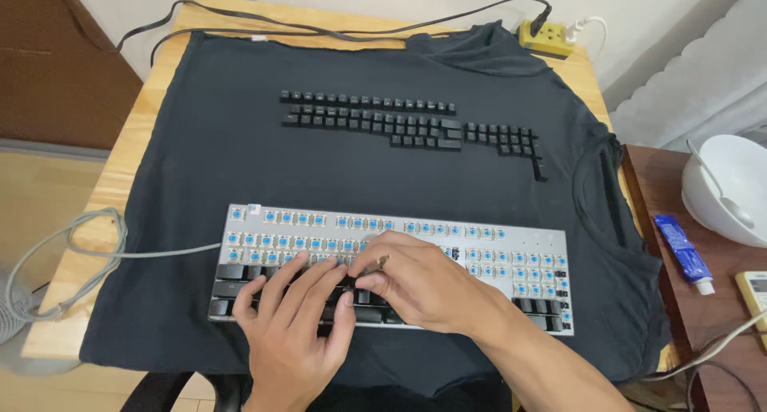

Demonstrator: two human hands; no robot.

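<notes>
A silver keyboard (527,248) with bare blue switches lies on a black T-shirt (240,164); black keycaps remain only on its lower rows. My left hand (292,324) rests flat on the lower left keys, fingers spread. My right hand (419,280) is over the middle of the keyboard, fingers pinched on a small thin tool (382,262) just above a key. Rows of removed black keycaps (399,123) are laid out on the shirt further back.
The shirt covers a wooden table (120,172). A grey keyboard cable (80,248) loops off the left edge. A yellow power strip (547,37) sits at the back right. On a side table to the right are a white bowl (731,188) with a spoon and a blue tube (681,252).
</notes>
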